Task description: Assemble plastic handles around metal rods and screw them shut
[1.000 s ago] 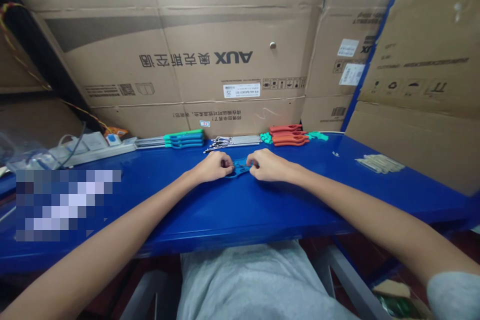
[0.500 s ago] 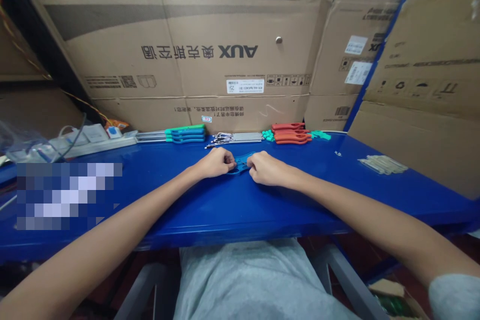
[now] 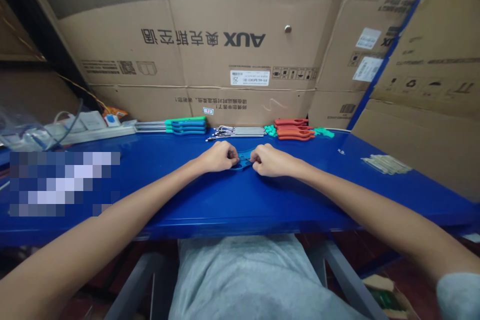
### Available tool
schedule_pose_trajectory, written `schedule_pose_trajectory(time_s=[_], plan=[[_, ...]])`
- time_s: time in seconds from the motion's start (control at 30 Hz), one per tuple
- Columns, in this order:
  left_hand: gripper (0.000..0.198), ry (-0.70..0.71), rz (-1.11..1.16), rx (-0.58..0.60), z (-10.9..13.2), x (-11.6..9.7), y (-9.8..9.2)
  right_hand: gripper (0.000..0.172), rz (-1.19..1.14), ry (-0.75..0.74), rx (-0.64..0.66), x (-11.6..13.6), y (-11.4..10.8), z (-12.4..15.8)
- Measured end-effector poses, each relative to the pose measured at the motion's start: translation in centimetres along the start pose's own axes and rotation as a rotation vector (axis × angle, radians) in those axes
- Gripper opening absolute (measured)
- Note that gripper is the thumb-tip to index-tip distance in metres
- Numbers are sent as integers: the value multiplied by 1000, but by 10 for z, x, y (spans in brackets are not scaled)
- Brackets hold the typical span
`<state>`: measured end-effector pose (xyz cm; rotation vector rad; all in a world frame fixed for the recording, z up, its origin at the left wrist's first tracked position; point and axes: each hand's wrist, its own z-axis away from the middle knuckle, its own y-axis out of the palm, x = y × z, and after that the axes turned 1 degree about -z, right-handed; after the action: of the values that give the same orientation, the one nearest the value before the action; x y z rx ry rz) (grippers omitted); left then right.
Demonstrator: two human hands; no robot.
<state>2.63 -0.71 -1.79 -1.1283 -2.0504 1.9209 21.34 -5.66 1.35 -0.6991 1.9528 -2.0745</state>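
- The step in hand looks like fine fingerwork on a blue plastic handle part, mid-tabletop; one piece or two, unclear.
- The left hand, at its 9 o'clock, pinches its edge; the right hand, at 3, curls inward, its grip hidden.
- The next move seems to need steady fingertips.
- Counted: at least three blue-green handles at 10, one silver rod bundle at 12, at least three red handles at 2.
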Motion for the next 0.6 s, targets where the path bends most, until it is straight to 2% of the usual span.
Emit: schedule_pose_trajectory(time_s=[0.6], plan=[[14, -12, 26, 24, 2, -2, 0, 15, -14, 35, 8, 3, -5, 10]])
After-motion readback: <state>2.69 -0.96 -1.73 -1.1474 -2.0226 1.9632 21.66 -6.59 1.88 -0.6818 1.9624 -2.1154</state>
